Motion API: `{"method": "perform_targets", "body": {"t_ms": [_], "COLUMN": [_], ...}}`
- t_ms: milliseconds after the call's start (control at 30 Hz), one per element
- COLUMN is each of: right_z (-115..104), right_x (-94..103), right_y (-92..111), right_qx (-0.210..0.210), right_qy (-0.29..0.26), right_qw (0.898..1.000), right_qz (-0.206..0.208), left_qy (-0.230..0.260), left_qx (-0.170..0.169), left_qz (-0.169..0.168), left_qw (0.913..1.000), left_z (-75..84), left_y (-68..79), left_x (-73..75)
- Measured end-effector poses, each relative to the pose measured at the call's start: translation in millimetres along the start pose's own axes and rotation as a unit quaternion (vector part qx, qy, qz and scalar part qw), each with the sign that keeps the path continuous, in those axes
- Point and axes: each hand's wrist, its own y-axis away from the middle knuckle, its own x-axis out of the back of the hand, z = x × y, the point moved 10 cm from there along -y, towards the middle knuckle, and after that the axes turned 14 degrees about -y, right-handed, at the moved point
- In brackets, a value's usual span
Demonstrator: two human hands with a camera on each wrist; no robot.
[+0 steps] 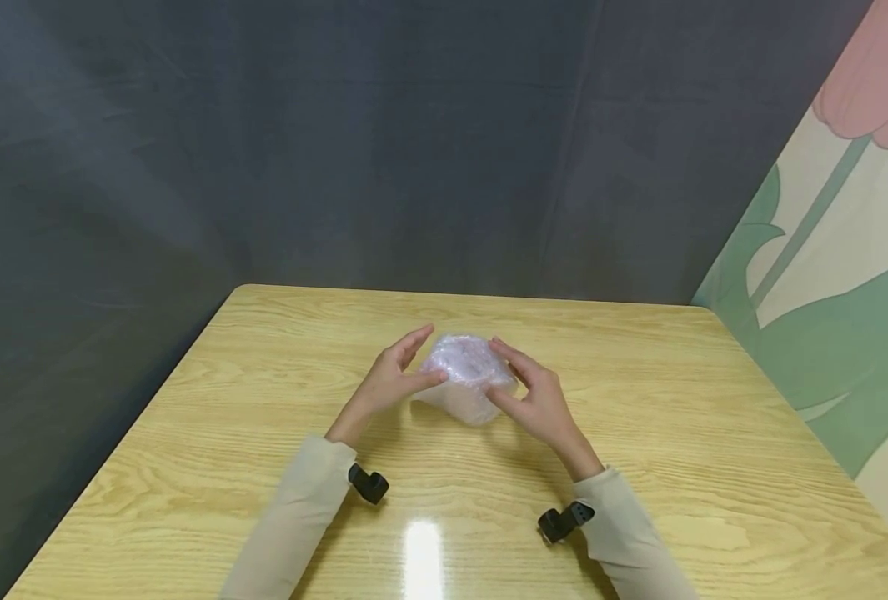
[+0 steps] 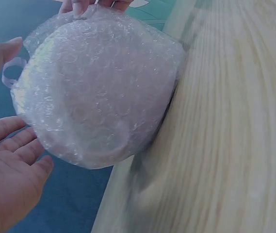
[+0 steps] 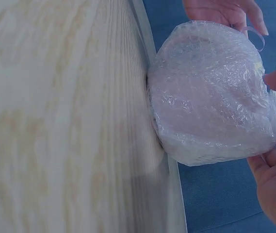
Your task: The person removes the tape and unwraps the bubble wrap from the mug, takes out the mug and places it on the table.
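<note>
A rounded bundle of clear bubble wrap sits at the table's middle, with something pinkish faintly visible inside; the wrap hides what it is. At its left side my left hand is spread, thumb and fingers extended and apart. The left wrist view shows that palm facing the bundle, with a small loop of clear tape sticking out near the thumb. My right hand holds the bundle's right side, its thumb on the near side and its fingers on the far side.
The bundle lies on a light wood-grain table. A dark cloth hangs behind and along the left. To the right is a panel with a painted flower and leaves. Each sleeve carries a small black camera.
</note>
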Motion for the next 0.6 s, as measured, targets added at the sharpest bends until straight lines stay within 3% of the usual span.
{"method": "perform_targets", "body": {"t_ms": [233, 367, 600], "right_z": [-3, -5, -7], "right_x": [-0.4, 0.3, 1.3], "right_y": [0, 0, 0], "right_qx": [0.012, 0.01, 0.015], "right_qy": [0.01, 0.013, 0.009], "right_qw": [1.0, 1.0, 1.0], "right_qz": [-0.001, 0.001, 0.003], "left_qy": [0.008, 0.036, 0.054], "left_qx": [-0.011, -0.017, 0.007], "left_qz": [0.0, -0.009, -0.019], "left_qw": [0.9999, 0.9992, 0.9983], "left_z": [-3.0, -3.0, -4.9], "left_y": [-2.1, -3.4, -6.0], "left_x": [-4.7, -9.0, -14.7]}}
